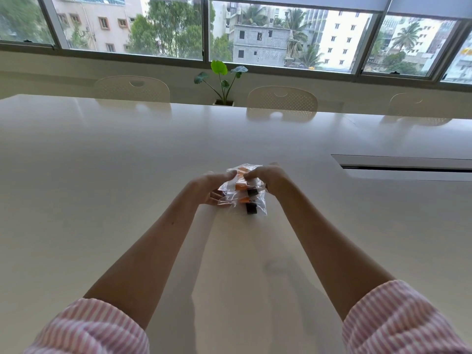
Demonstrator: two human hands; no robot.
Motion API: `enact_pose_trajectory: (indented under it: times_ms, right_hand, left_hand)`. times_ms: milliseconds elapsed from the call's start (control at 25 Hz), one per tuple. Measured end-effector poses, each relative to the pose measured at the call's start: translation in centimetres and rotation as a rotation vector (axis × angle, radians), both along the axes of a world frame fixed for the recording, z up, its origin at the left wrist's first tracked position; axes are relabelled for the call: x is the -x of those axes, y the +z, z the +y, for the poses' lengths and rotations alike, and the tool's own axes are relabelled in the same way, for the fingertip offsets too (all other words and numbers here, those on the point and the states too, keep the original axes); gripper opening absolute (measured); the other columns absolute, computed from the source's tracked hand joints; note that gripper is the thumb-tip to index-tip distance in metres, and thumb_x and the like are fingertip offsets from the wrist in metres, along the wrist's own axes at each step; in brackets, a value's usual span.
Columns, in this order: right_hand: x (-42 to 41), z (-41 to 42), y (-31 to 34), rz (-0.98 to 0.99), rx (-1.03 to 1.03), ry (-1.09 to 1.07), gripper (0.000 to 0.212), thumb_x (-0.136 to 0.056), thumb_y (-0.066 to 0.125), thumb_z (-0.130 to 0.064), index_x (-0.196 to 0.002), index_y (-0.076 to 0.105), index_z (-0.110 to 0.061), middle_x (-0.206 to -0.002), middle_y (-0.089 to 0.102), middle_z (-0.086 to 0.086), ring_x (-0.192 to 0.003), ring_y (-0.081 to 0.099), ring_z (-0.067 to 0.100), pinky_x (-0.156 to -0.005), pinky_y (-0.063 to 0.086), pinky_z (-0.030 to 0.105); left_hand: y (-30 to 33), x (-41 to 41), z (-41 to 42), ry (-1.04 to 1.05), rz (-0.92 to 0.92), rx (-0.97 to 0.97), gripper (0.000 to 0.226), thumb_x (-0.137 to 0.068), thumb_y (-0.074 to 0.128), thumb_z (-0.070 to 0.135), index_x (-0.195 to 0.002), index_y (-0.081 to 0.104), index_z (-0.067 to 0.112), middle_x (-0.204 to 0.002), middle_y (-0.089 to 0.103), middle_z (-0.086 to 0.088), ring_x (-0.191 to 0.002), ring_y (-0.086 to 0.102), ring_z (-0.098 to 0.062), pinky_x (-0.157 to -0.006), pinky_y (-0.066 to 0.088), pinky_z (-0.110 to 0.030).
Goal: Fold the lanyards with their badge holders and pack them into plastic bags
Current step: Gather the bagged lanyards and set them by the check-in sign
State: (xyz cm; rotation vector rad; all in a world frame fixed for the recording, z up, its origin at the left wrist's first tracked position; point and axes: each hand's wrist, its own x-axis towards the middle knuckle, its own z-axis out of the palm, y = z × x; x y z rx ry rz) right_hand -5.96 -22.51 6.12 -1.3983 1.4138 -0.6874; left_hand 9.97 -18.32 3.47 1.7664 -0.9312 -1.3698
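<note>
A small stack of clear plastic bags (256, 206) lies on the white table (127, 175), each showing orange and black lanyard parts inside. My left hand (209, 186) holds the stack's left side, fingers curled around the top bag's edge. My right hand (265, 177) pinches the top bag (241, 175) from the right, its fingers bent over the orange piece. Both arms reach straight out from pink striped sleeves. What lies under my hands is hidden.
Three pale chairs (282, 102) stand along the table's far edge. A potted green plant (222, 83) sits behind them by the window. A long cable slot (406, 166) is set into the table at the right.
</note>
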Motion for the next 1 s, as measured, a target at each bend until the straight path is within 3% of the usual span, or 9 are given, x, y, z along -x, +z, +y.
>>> enact_pose_trajectory:
  times_ms: [120,200,280,440,600,760,880,1000]
  right_hand:
    - [0.9,0.3,0.4,0.146,-0.069,0.041,0.038,-0.070,0.079,-0.029,-0.089,0.051,-0.011,-0.085,0.051,0.005,-0.082,0.055,0.024,-0.067,0.047,0.033]
    - [1.2,0.9,0.4,0.109,-0.194,0.093,0.044,-0.076,0.075,-0.032,-0.105,0.050,-0.009,-0.089,0.055,0.011,-0.075,0.060,0.027,-0.061,0.052,0.037]
    - [1.4,1.2,0.1,0.056,-0.234,0.108,0.047,-0.077,0.075,-0.030,-0.111,0.051,-0.007,-0.098,0.060,0.016,-0.080,0.065,0.031,-0.060,0.055,0.040]
    - [2.0,1.4,-0.5,-0.057,-0.241,0.086,0.034,-0.069,0.081,-0.022,-0.086,0.056,-0.007,-0.079,0.063,0.012,-0.059,0.066,0.022,-0.045,0.055,0.033]
    - [2.6,2.5,-0.6,-0.161,-0.335,0.124,0.039,-0.061,0.085,-0.017,-0.088,0.061,-0.004,-0.062,0.071,0.010,-0.058,0.071,0.022,-0.050,0.056,0.034]
    - [2.5,4.2,-0.5,-0.265,-0.400,0.169,0.040,-0.062,0.084,-0.012,-0.092,0.060,-0.001,-0.061,0.070,0.014,-0.060,0.071,0.030,-0.050,0.055,0.044]
    - [2.2,5.7,-0.4,-0.269,-0.434,0.211,0.044,-0.063,0.084,-0.012,-0.098,0.060,0.001,-0.068,0.072,0.017,-0.064,0.071,0.033,-0.052,0.055,0.046]
    - [1.5,7.3,0.0,-0.262,-0.464,0.244,0.046,-0.064,0.083,-0.011,-0.101,0.059,0.002,-0.077,0.073,0.018,-0.066,0.071,0.034,-0.051,0.055,0.045]
  left_hand:
    - [-0.3,-0.3,-0.1,-0.026,0.031,0.036,0.033,-0.079,0.074,0.039,-0.091,0.059,0.012,-0.081,0.056,-0.005,-0.049,0.063,-0.014,-0.044,0.051,-0.023]
    - [-0.3,-0.2,-0.2,-0.018,0.068,0.025,0.030,-0.079,0.075,0.034,-0.091,0.061,0.010,-0.086,0.059,-0.006,-0.053,0.064,-0.016,-0.046,0.053,-0.024]
    - [-0.2,0.1,-0.1,-0.009,0.097,0.001,0.029,-0.079,0.076,0.029,-0.093,0.062,0.008,-0.092,0.061,-0.008,-0.060,0.065,-0.018,-0.049,0.056,-0.027]
    - [0.3,0.3,1.1,-0.004,0.159,-0.036,0.024,-0.080,0.075,0.026,-0.086,0.061,0.007,-0.082,0.061,-0.008,-0.051,0.065,-0.016,-0.052,0.059,-0.029]
    - [1.0,0.4,3.3,0.026,0.260,-0.064,0.022,-0.081,0.073,0.026,-0.085,0.062,0.007,-0.081,0.064,-0.008,-0.051,0.067,-0.014,-0.064,0.058,-0.031]
    - [0.9,0.8,5.9,0.059,0.356,-0.075,0.024,-0.082,0.071,0.024,-0.092,0.064,0.004,-0.087,0.066,-0.010,-0.058,0.068,-0.016,-0.071,0.057,-0.033]
    - [0.6,0.7,8.0,0.099,0.411,-0.066,0.037,-0.082,0.071,0.026,-0.108,0.060,0.002,-0.099,0.065,-0.011,-0.077,0.066,-0.019,-0.082,0.054,-0.037]
    - [0.7,-0.4,10.7,0.149,0.434,-0.040,0.044,-0.081,0.072,0.027,-0.113,0.057,0.000,-0.104,0.063,-0.013,-0.081,0.065,-0.021,-0.075,0.056,-0.037]
